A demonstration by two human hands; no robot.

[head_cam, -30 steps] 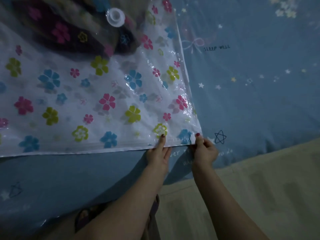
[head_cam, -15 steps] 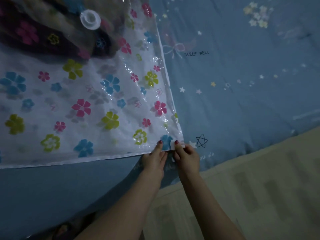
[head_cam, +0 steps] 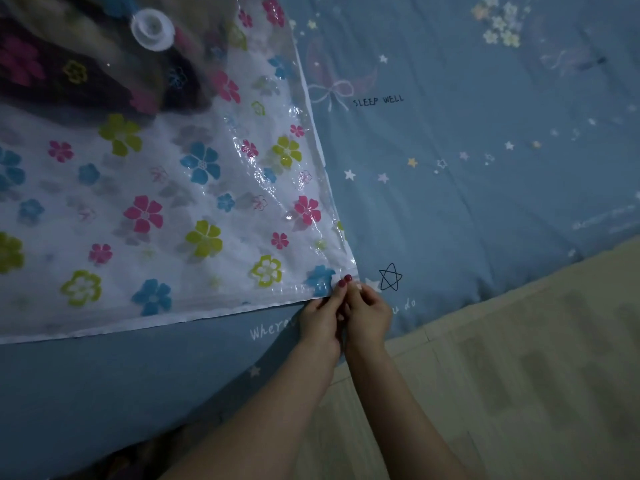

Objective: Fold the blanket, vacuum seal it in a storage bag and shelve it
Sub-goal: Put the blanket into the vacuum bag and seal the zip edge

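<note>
Head view: both the left hand (head_cam: 320, 318) and right hand (head_cam: 367, 315) pinch the near corner of the clear, flower-printed storage bag (head_cam: 194, 216), dark blanket (head_cam: 79, 74) inside.

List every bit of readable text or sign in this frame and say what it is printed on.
"SLEEP WELL": on the blue bedsheet, beside a drawn bow.
"Where...": white script on the sheet near the left hand, which hides the rest.
"...u do": on the sheet by the right hand, only the end showing.
Outlined black star: on the sheet, right of the bag corner.
Faint script at the sheet's right edge: too blurred to read.
</note>
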